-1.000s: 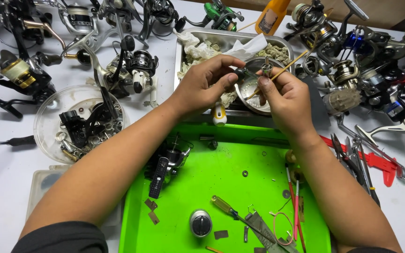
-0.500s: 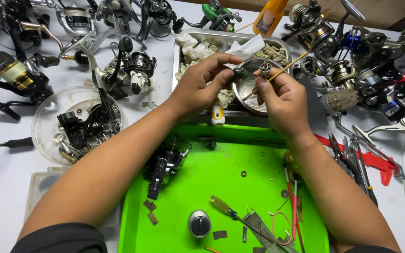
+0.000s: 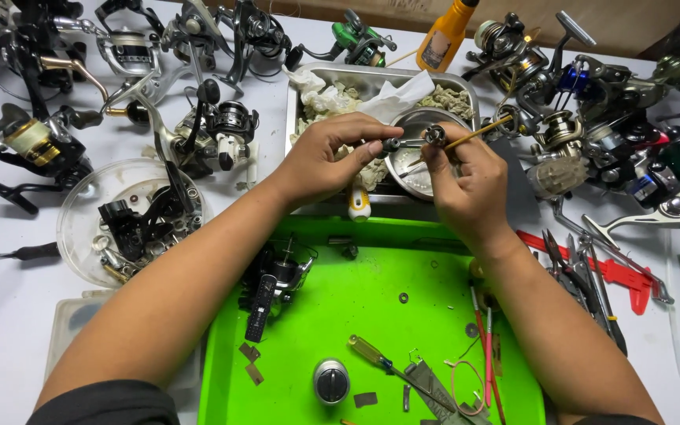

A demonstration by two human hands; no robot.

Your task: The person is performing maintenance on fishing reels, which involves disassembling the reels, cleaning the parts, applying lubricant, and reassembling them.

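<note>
Two bare hands meet above a steel tray (image 3: 302, 118) at the far edge of a green tray (image 3: 332, 315). Left hand (image 3: 328, 161) pinches the shaft of a small metal reel part (image 3: 412, 142) between thumb and fingertips; right hand (image 3: 466, 185) is closed on a thin wooden-handled brush (image 3: 478, 132), its tip touching the part's geared end over a round metal bowl (image 3: 411, 169). Fishing reels (image 3: 214, 130), a clear dish (image 3: 80, 228) of parts and a yellow-handled screwdriver (image 3: 371, 352) lie around.

Head camera looks steeply down, close over worktable (image 3: 9, 330).
</note>
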